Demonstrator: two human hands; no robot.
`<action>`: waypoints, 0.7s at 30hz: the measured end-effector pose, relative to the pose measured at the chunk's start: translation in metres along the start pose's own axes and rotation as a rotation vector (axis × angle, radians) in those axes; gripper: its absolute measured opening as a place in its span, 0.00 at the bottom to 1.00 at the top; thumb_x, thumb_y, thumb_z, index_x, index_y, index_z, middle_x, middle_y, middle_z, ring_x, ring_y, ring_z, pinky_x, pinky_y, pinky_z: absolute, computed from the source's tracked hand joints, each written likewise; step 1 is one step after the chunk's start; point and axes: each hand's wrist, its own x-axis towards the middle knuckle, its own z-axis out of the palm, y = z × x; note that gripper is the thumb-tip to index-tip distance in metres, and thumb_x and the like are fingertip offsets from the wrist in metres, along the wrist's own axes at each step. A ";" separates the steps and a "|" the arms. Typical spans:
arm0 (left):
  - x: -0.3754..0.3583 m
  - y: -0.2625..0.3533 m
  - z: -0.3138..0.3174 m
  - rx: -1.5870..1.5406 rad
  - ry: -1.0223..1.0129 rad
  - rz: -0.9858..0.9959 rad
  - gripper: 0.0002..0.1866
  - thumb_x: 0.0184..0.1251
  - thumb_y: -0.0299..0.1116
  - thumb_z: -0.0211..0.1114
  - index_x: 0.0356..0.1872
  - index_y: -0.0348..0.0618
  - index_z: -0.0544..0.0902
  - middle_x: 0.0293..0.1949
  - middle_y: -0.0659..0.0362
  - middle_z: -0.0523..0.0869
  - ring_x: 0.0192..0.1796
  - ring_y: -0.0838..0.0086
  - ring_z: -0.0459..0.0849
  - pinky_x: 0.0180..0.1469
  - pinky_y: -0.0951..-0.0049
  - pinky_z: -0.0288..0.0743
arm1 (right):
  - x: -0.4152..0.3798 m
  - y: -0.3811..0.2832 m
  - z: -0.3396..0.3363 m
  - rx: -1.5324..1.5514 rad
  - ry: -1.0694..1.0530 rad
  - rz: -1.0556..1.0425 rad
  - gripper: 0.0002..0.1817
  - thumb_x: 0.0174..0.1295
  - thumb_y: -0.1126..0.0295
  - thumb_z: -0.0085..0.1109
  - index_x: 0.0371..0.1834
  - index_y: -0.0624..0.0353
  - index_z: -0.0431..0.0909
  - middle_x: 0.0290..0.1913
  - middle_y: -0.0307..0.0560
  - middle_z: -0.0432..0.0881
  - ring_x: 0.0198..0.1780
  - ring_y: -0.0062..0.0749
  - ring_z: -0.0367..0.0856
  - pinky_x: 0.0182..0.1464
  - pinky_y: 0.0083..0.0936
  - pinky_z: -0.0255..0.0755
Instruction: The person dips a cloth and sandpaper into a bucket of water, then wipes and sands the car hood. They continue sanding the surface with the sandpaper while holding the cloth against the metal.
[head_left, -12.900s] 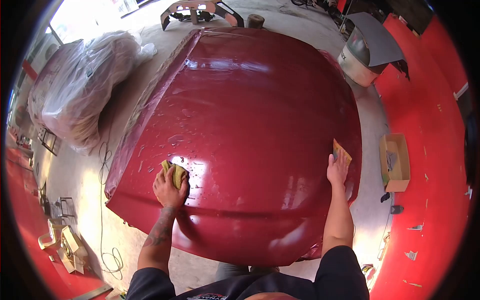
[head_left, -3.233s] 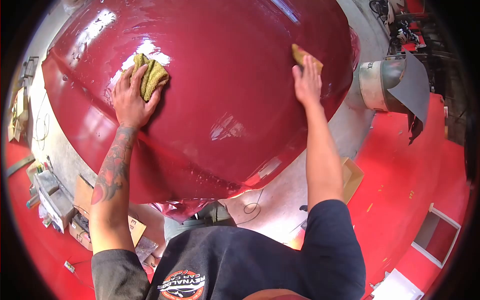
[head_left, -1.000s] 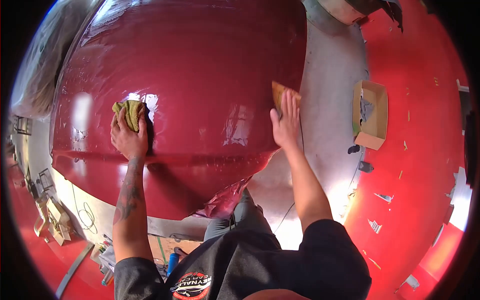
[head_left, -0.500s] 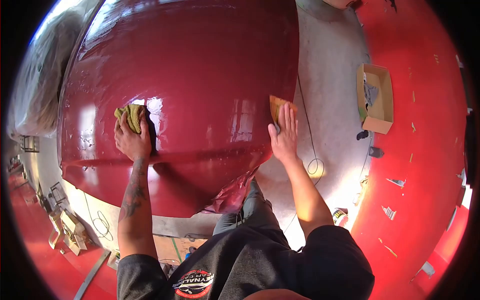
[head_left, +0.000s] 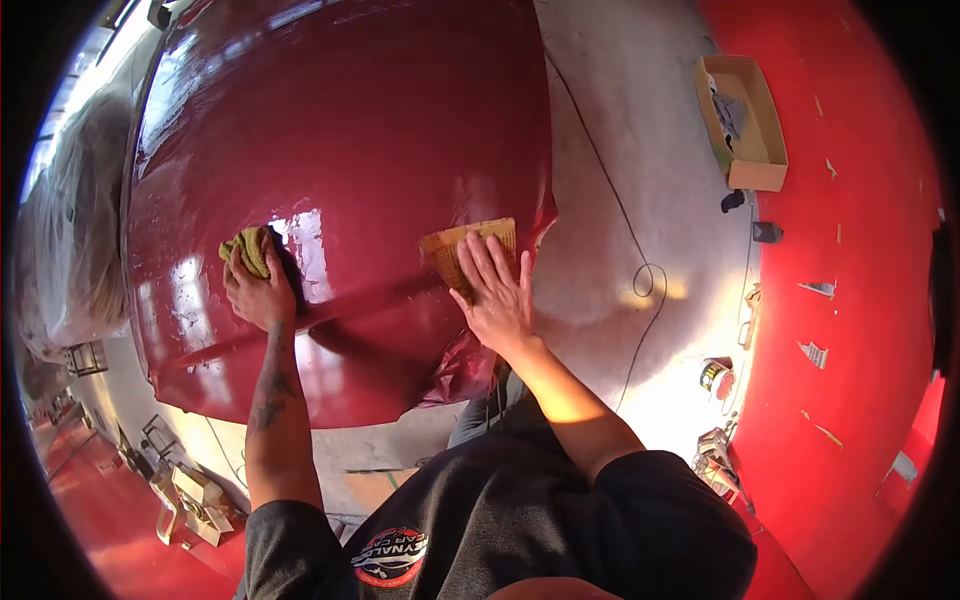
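Note:
A large, wet, glossy dark-red car hood (head_left: 350, 130) lies in front of me, with water streaks and bright reflections on it. My left hand (head_left: 262, 300) is closed on a bunched yellow-green cloth (head_left: 246, 250), resting on the hood's left part. My right hand (head_left: 500, 308) lies flat with fingers stretched out on a tan sheet of sandpaper (head_left: 447, 244) with a printed back. It presses the sheet to the hood near the right edge. Crumpled, shiny reddish film (head_left: 458, 372) shows at the hood's near right corner.
An open cardboard box (head_left: 762, 175) with grey cloth inside stands right, by a red wall (head_left: 860, 300). A cable (head_left: 600, 165) runs over the concrete floor. A can (head_left: 716, 378) stands lower right. Clear plastic sheeting (head_left: 85, 240) covers something at left.
My right hand and the sandpaper have moved left and inward from the hood's right edge. My left hand stays on the cloth in nearly the same place. The camera view has shifted.

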 end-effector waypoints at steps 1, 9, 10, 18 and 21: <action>0.001 -0.001 0.001 0.003 0.002 0.001 0.36 0.65 0.66 0.62 0.69 0.61 0.73 0.68 0.52 0.74 0.69 0.53 0.73 0.68 0.48 0.65 | 0.013 0.013 -0.005 0.062 0.046 0.144 0.38 0.76 0.46 0.42 0.84 0.49 0.48 0.85 0.38 0.44 0.85 0.38 0.41 0.80 0.59 0.32; 0.001 -0.004 0.004 0.007 0.020 0.021 0.37 0.64 0.67 0.62 0.69 0.59 0.73 0.67 0.52 0.74 0.68 0.54 0.73 0.67 0.48 0.66 | 0.021 0.006 -0.008 0.219 0.108 0.406 0.37 0.77 0.50 0.38 0.82 0.62 0.51 0.84 0.53 0.44 0.84 0.52 0.42 0.80 0.55 0.41; 0.001 -0.004 0.003 0.007 0.014 0.023 0.37 0.65 0.67 0.62 0.69 0.59 0.73 0.67 0.52 0.74 0.68 0.54 0.73 0.67 0.48 0.66 | 0.020 0.011 -0.009 0.227 0.093 0.398 0.37 0.77 0.50 0.38 0.82 0.62 0.51 0.84 0.53 0.44 0.84 0.53 0.43 0.80 0.55 0.42; 0.000 0.011 -0.008 0.008 0.024 -0.006 0.34 0.64 0.62 0.64 0.68 0.58 0.74 0.67 0.51 0.75 0.69 0.54 0.72 0.68 0.48 0.64 | 0.016 0.017 -0.003 0.252 0.132 0.374 0.39 0.76 0.51 0.39 0.83 0.62 0.45 0.85 0.55 0.42 0.84 0.56 0.38 0.81 0.52 0.38; 0.000 0.013 -0.013 -0.032 0.038 -0.006 0.33 0.61 0.58 0.68 0.65 0.56 0.76 0.65 0.49 0.74 0.68 0.53 0.71 0.69 0.49 0.62 | 0.054 0.048 -0.003 0.102 0.171 0.280 0.40 0.76 0.46 0.38 0.84 0.58 0.44 0.85 0.49 0.41 0.85 0.52 0.39 0.81 0.54 0.40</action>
